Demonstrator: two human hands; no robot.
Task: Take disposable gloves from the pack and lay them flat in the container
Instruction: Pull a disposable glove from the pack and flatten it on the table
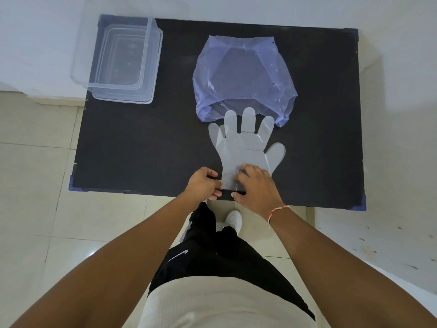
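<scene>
Lying flat on the black rectangular tabletop (142,143), a clear thin plastic disposable glove (246,147) points its fingers away from the person, its fingertips just overlapping the open mouth of the translucent lilac plastic pack (243,74) beyond it. The left hand (204,183) pinches the left corner of the glove's cuff between thumb and curled fingers near the table's front edge. The right hand (256,185) is spread and pressed palm-down on the cuff, its fingers under or on the film; which cannot be told. A red-and-white thread bracelet (276,213) circles the right wrist. The clear rectangular plastic container (123,65) sits at the table's far left corner, well apart from the glove.
</scene>
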